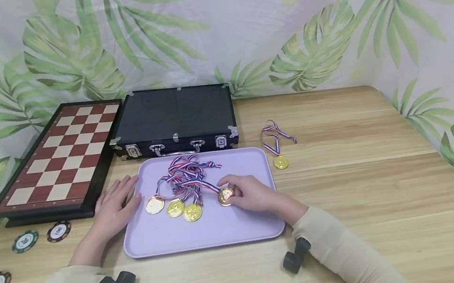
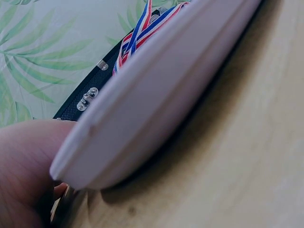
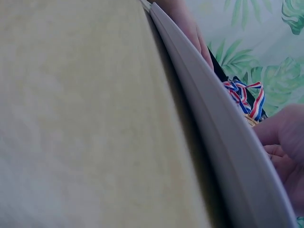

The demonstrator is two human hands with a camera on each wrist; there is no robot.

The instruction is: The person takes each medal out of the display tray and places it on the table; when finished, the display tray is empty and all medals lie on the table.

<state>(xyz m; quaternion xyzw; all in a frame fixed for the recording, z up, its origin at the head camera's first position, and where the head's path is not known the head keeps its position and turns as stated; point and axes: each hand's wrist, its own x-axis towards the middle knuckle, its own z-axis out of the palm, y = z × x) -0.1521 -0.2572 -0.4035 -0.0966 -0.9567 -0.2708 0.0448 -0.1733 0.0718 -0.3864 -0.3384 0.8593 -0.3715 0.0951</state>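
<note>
Sleeved forearms frame the lavender tray (image 1: 204,231); the bronze medal (image 1: 225,196) on it is pinched by the right hand (image 1: 255,194), best lifted slowly so tangled ribbons (image 1: 186,175) release, while the left hand (image 1: 113,207) lies flat, steadying the rim.

The tray (image 1: 221,229) is lilac, rectangular with round corners and a low rim, and it lies flat on the wooden table, just in front of the black case. The bronze medal (image 1: 225,196) lies on the tray, right of the middle, and the right hand (image 1: 250,194) pinches it with curled fingers. Its ribbon (image 1: 186,175), striped red, white and blue, runs to the back part of the tray, where it is tangled with the ribbons of three gold medals (image 1: 174,208). These lie in a row left of the bronze one. The left hand (image 1: 113,207) rests flat at the left rim of the tray, fingers straight.
</note>
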